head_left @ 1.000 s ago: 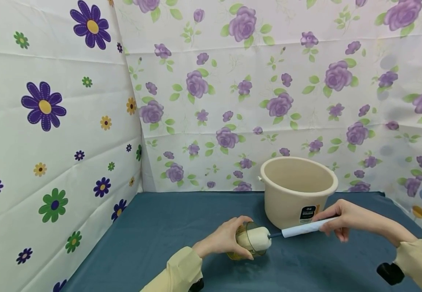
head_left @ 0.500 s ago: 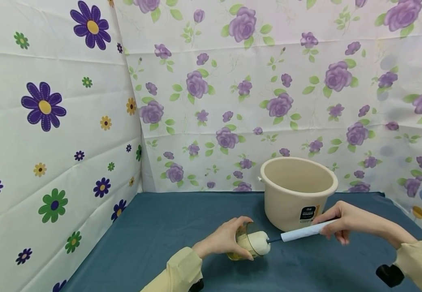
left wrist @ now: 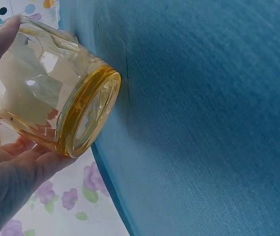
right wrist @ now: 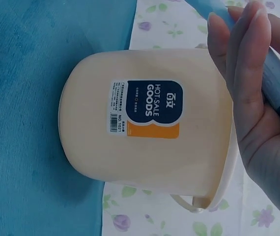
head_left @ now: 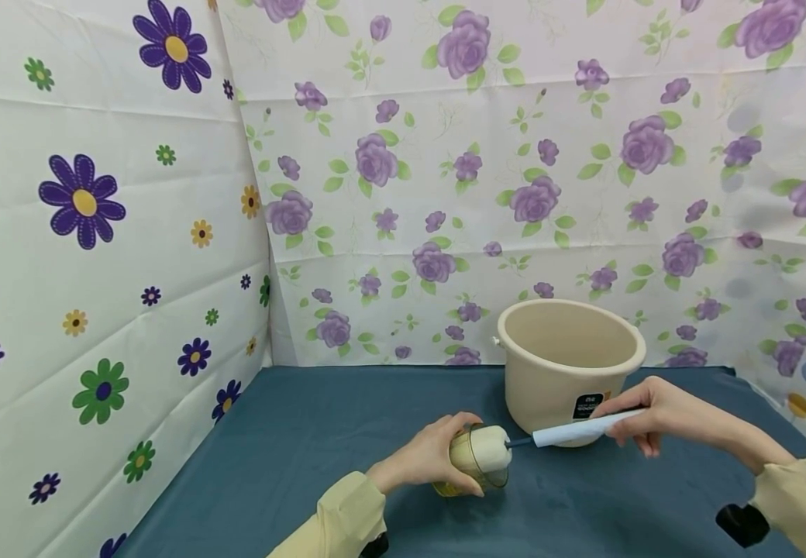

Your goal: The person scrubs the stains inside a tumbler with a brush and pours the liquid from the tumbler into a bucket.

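Note:
My left hand (head_left: 431,453) grips a clear amber-tinted glass (left wrist: 46,88), thumb on one side and fingers on the other. The glass lies tilted just over the cloth, its mouth toward the right. Inside it sits the white sponge head (head_left: 492,448) of a cup brush, its end sticking out past the rim. My right hand (head_left: 654,418) pinches the brush's pale blue handle (head_left: 577,430) near its far end. A thin dark stem joins handle and sponge. In the right wrist view, the fingers (right wrist: 250,59) curl over the handle.
A beige bucket (head_left: 539,399) with a dark label (right wrist: 154,103) stands upright just behind the brush handle. Dark blue cloth (head_left: 333,434) covers the table. Flowered sheets (head_left: 389,209) hang behind and to the left.
The sponge dipped toward the lower side of the glass, then rose and went slightly deeper. My right hand has shifted a little left and up with the handle. My left hand stays in place.

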`<state>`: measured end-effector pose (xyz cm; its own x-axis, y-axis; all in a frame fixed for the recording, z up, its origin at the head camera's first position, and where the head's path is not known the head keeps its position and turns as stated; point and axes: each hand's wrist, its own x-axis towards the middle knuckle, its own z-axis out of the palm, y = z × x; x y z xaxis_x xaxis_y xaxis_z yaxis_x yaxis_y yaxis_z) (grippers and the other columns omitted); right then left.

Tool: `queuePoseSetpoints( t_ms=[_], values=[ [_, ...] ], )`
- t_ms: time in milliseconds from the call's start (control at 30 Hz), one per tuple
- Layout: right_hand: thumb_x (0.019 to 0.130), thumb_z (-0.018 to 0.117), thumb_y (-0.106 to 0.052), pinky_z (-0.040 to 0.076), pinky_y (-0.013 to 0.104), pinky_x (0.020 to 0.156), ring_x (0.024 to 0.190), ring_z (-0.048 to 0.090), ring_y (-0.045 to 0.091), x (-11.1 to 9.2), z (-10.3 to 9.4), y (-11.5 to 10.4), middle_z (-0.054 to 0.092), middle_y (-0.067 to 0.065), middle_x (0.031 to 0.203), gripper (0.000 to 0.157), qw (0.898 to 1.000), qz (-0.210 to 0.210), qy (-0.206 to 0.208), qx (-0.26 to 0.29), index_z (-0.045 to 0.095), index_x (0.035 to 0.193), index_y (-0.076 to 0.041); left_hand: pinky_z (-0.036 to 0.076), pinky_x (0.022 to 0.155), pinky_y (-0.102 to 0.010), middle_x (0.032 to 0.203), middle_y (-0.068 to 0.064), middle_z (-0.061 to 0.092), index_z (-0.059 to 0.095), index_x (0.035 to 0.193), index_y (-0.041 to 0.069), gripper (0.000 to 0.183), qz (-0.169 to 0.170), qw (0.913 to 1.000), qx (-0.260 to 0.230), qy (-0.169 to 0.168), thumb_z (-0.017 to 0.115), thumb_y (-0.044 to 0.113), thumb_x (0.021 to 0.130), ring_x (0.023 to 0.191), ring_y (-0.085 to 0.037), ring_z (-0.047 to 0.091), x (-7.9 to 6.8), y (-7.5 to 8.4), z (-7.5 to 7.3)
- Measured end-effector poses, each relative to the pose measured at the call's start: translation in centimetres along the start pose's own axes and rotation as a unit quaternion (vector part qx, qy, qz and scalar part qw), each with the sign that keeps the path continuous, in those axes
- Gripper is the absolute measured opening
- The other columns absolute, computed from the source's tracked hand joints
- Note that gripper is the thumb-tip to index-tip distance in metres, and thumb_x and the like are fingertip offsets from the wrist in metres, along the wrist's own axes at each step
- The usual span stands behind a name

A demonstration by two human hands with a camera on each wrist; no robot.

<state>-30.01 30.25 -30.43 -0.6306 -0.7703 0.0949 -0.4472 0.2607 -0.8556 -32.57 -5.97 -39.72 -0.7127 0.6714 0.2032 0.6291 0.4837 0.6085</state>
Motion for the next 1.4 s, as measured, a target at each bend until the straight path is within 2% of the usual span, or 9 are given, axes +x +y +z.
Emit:
queuePoseSetpoints(
  t_ms=[200, 467, 700, 867, 1133, 1400],
  values=[
    [0.091, 0.051, 0.000, 0.046, 0.038, 0.042, 0.048, 0.056, 0.024, -0.4, -0.3, 0.1, 0.061, 0.018, 0.075, 0.029, 1.000, 0.017, 0.011, -0.009, 0.053, 0.118, 0.011, 0.042, 0.071, -0.029, 0.108, 0.006, 0.047, 0.039, 0.130, 0.028, 0.080, -0.003, 1.0000, 0.003, -0.001, 0.081, 0.040, 0.064, 0.090, -0.010, 0.046, -0.1, 0.1, 0.0],
    [0.091, 0.052, -0.003, 0.047, 0.040, 0.042, 0.047, 0.057, 0.023, -0.6, -0.7, 0.2, 0.061, 0.017, 0.071, 0.027, 0.999, 0.042, 0.004, -0.025, 0.059, 0.117, 0.002, 0.042, 0.073, -0.031, 0.111, 0.006, 0.046, 0.038, 0.131, 0.030, 0.079, 0.000, 1.0000, -0.006, -0.006, 0.080, 0.040, 0.065, 0.093, -0.010, 0.046, 0.0, 0.0, 0.0],
    [0.090, 0.053, -0.002, 0.046, 0.042, 0.041, 0.046, 0.056, 0.019, -0.9, -0.6, -0.1, 0.061, 0.016, 0.065, 0.028, 0.999, 0.049, -0.006, -0.009, 0.057, 0.116, 0.007, 0.043, 0.075, -0.030, 0.112, 0.004, 0.046, 0.038, 0.131, 0.029, 0.079, 0.006, 0.9999, -0.010, -0.008, 0.080, 0.039, 0.066, 0.096, -0.009, 0.046, 0.0, 0.0, 0.1],
    [0.090, 0.053, -0.002, 0.045, 0.043, 0.040, 0.044, 0.056, 0.018, -0.7, -0.3, -0.5, 0.061, 0.018, 0.065, 0.027, 0.999, 0.051, -0.012, -0.008, 0.060, 0.116, 0.000, 0.043, 0.075, -0.030, 0.112, 0.003, 0.047, 0.038, 0.131, 0.028, 0.079, 0.009, 0.9999, -0.008, -0.006, 0.080, 0.040, 0.065, 0.095, -0.008, 0.047, 0.0, -0.1, 0.1],
    [0.090, 0.053, -0.001, 0.046, 0.040, 0.041, 0.045, 0.055, 0.019, -0.2, -0.2, -0.9, 0.061, 0.017, 0.068, 0.028, 0.999, 0.038, -0.010, -0.014, 0.057, 0.117, 0.007, 0.044, 0.074, -0.029, 0.112, 0.003, 0.046, 0.039, 0.130, 0.028, 0.079, 0.006, 0.9999, -0.015, -0.004, 0.081, 0.038, 0.065, 0.097, -0.008, 0.047, 0.0, -0.1, 0.1],
    [0.090, 0.053, -0.002, 0.046, 0.040, 0.042, 0.047, 0.056, 0.022, 0.0, -0.3, -0.9, 0.061, 0.019, 0.072, 0.028, 0.999, 0.034, 0.007, -0.015, 0.059, 0.117, 0.001, 0.042, 0.071, -0.030, 0.110, 0.007, 0.046, 0.038, 0.130, 0.030, 0.079, 0.001, 1.0000, -0.008, -0.003, 0.081, 0.040, 0.064, 0.092, -0.010, 0.045, 0.0, -0.2, 0.1]
  ],
)
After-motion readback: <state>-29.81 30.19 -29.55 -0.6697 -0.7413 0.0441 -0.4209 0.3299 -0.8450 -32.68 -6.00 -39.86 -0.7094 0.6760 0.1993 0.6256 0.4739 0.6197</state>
